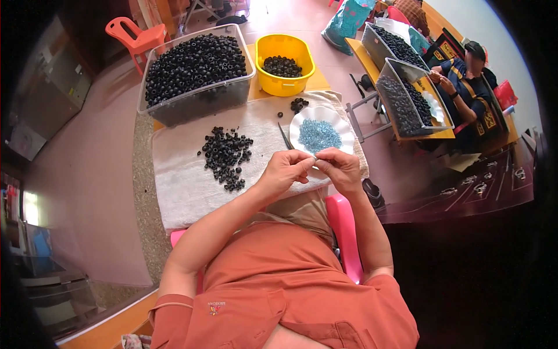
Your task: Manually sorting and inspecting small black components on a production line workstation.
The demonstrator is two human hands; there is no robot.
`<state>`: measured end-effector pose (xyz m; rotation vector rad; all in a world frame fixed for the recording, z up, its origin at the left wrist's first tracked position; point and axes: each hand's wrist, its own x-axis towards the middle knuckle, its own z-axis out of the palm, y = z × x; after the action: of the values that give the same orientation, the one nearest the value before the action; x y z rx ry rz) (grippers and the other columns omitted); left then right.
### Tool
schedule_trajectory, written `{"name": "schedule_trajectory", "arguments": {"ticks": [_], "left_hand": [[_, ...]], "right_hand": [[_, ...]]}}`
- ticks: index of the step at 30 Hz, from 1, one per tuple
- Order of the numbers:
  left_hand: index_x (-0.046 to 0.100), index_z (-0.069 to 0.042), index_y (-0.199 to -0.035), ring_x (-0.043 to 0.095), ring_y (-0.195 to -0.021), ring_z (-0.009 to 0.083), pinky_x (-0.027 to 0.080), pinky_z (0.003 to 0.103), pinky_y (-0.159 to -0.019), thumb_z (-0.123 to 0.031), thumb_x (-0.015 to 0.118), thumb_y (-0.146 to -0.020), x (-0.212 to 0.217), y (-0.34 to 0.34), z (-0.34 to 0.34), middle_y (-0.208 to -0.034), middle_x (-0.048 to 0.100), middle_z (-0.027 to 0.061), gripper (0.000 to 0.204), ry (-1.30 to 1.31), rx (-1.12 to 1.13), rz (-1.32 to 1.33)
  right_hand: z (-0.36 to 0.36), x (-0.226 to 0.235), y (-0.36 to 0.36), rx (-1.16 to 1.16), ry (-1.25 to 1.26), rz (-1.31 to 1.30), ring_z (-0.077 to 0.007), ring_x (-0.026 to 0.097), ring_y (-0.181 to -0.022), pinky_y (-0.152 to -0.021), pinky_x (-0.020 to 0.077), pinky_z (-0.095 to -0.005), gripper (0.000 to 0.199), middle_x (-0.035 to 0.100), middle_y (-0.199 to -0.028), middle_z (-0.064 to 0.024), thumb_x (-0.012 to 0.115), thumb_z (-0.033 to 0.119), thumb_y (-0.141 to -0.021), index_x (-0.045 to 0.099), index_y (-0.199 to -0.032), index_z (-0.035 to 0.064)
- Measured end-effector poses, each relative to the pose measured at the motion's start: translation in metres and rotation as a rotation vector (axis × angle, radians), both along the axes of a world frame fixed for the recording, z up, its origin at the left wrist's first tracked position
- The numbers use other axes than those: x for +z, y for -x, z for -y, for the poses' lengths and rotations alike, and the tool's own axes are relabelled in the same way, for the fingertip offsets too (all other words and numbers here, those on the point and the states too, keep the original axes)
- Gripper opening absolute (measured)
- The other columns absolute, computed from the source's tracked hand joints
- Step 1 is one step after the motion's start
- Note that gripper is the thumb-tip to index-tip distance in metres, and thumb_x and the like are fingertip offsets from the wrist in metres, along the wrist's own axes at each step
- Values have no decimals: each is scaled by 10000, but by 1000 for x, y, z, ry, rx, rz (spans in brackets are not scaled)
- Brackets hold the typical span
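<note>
My left hand [289,168] and my right hand [340,170] meet at the near edge of a white scalloped plate [347,132]. Both pinch with thumb and forefinger, tip close to tip. What sits between the fingertips is too small to make out. On the plate lies a heap of small clear blue beads [319,134]. Dark tweezers [285,135] rest on the cloth, touching or close to the plate's left side. To the left of my hands spreads a loose pile of small black ring-like parts [225,157]. A smaller cluster of black parts [299,105] lies behind the plate.
A clear plastic bin [197,103] full of black parts stands at the back left, beside a yellow tub [285,85] holding more. A pale cloth [180,192] covers the table. At another table on the right, a person [465,87] sits by two clear bins [401,104].
</note>
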<state>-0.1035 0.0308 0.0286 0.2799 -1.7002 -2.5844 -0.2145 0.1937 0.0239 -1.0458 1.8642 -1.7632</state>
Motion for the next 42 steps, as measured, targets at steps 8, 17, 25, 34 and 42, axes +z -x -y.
{"name": "schedule_trajectory", "arguments": {"ticks": [8, 17, 25, 34, 42], "left_hand": [[667, -9, -1059, 597, -691, 64, 497, 201, -620, -192, 654, -940, -8, 4, -1, -868, 664, 17, 218, 70, 29, -69], [665, 2, -1047, 605, -720, 75, 510, 214, -629, -120, 630, -935, -11, 10, -2, -865, 677, 33, 169, 283, 77, -105], [677, 1, -1011, 612, -737, 73, 505, 214, -626, -150, 639, -939, -6, 13, -5, -845, 685, 37, 171, 302, 110, -132], [695, -1, -1014, 615, -758, 73, 515, 213, -657, -182, 645, -941, -8, 18, -4, -884, 696, 31, 202, 238, 78, -67], [700, -7, -1000, 597, -732, 59, 507, 211, -641, -183, 640, -945, -11, 20, -3, -875, 690, 18, 194, 245, 86, -45]], "right_hand": [[3, 6, -2, 13, 0, 101, -88, 609, -832, -736, 492, -215, 109, 666, -913, -48, 673, -15, -879, 681, -981, -53], [5, 8, -4, 8, -8, 228, -90, 630, -827, -753, 515, -228, 159, 688, -905, -49, 641, 50, -924, 685, -1034, -57], [7, 11, -4, -60, -49, 274, -79, 621, -768, -708, 516, -213, 194, 687, -835, -34, 642, 131, -944, 678, -993, -54], [8, 6, -5, -135, -125, 123, -106, 623, -821, -748, 502, -245, 143, 665, -857, -54, 614, 101, -944, 653, -998, -25], [7, 0, 1, -133, -61, 158, -114, 636, -797, -716, 516, -243, 151, 681, -845, -70, 645, 85, -910, 675, -993, -37]]}}
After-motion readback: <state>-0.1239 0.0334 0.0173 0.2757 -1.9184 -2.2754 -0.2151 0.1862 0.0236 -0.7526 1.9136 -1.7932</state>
